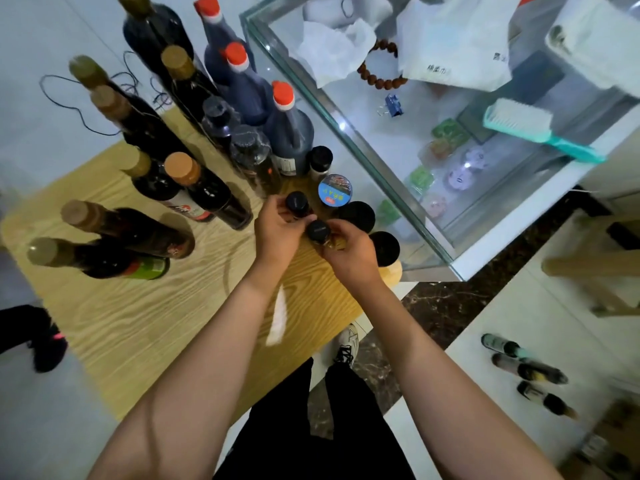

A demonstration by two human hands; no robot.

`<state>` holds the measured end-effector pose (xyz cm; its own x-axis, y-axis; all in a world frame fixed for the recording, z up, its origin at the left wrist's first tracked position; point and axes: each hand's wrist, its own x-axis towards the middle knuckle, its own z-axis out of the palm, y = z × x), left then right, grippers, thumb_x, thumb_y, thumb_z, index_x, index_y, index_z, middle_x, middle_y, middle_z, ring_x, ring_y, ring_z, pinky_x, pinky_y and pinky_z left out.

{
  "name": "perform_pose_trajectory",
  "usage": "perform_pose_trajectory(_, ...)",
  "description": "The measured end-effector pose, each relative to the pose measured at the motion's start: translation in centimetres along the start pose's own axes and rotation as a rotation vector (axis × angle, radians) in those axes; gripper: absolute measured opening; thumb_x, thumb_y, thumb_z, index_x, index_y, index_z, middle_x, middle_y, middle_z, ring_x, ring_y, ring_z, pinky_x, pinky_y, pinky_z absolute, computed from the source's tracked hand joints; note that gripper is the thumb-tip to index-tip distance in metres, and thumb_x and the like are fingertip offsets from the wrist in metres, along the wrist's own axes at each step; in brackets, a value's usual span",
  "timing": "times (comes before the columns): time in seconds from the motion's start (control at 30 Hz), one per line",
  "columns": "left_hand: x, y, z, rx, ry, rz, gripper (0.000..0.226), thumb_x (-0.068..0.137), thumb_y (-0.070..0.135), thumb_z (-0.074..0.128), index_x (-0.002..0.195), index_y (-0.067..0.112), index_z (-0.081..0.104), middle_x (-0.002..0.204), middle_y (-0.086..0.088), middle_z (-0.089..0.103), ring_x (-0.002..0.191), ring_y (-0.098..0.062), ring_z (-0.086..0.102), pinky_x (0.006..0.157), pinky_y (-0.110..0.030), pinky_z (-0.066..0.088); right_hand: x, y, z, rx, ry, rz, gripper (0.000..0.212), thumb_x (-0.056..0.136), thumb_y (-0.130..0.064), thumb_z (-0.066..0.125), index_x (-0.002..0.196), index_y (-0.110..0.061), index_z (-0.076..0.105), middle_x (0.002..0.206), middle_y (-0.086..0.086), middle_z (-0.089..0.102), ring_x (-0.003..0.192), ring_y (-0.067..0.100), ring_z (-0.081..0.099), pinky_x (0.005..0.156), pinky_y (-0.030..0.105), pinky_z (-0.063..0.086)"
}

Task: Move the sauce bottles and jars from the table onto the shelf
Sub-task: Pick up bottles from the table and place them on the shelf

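left hand [277,226] grips jar [296,204] | right hand [349,252] grips second jar [318,233] | small glass – light, slick, breakable – hold round body under cap

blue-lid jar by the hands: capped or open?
Capped. The blue-lid jar stands upright on the wooden table, its printed blue lid covering the whole top; neither hand touches it.
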<state>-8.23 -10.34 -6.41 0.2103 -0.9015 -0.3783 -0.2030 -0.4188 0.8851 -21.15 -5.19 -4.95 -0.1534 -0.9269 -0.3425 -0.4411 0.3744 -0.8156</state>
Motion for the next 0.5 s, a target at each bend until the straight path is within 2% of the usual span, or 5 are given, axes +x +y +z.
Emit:
perform_pose_trajectory(0.1,-0.2,0.6,-0.7,-0.063,-0.041,0.007,0.051,0.069,-0.010,0.080,0.105,0.007,0.048,0.097,-0.011,0.065,0.082,-0.008,0.066,0.076,-0.017,0.054,-0.4,0.0,0.5,0.011,0.009,0.009,0.041,0.077,-0.009,0.080,0.116,-0.015,0.070,0.103,-0.007,0.068,0.094,0.009,0.059,0.078,0.022,0.042)
perform_pose_trajectory(0.17,-0.6,1.3,-1.2,-0.078,-0.082,0.015,0.051,0.069,-0.009,0.081,0.107,0.006,0.050,0.101,-0.012,0.066,0.087,-0.014,0.066,0.077,-0.018,0.054,-0.8,0.0,0.5,0.058,0.037,0.037,0.042,0.077,-0.012,0.082,0.117,-0.014,0.069,0.107,-0.006,0.069,0.099,0.009,0.061,0.081,0.024,0.046)
perform_pose_trajectory(0.27,-1.4,2.7,-2.2,-0.106,-0.154,0.057,0.047,0.069,-0.004,0.082,0.106,0.010,0.055,0.102,-0.007,0.069,0.090,-0.011,0.067,0.075,-0.016,0.052,-2.0,-0.4,-0.4,0.223,0.086,0.085,0.041,0.075,-0.010,0.084,0.113,-0.013,0.069,0.107,-0.002,0.072,0.102,0.011,0.066,0.086,0.025,0.052)
perform_pose_trajectory(0.37,-2.5,4.7,-3.0,-0.173,-0.218,0.137,0.041,0.072,-0.002,0.081,0.100,0.018,0.058,0.098,-0.001,0.070,0.085,-0.003,0.067,0.074,-0.015,0.051,-3.6,-1.2,-2.2,0.408,0.144,0.103,0.036,0.075,-0.007,0.085,0.104,-0.016,0.067,0.101,-0.001,0.074,0.096,0.009,0.070,0.082,0.021,0.054)
perform_pose_trajectory(0.5,-4.1,7.2,-3.4,-0.242,-0.359,0.133,0.038,0.078,0.007,0.078,0.112,0.015,0.062,0.106,-0.004,0.072,0.100,-0.014,0.069,0.087,-0.026,0.053,-5.9,-2.9,-5.3,0.558,0.230,0.103,0.038,0.077,0.000,0.082,0.111,-0.002,0.066,0.102,0.009,0.076,0.095,0.019,0.073,0.085,0.030,0.058)
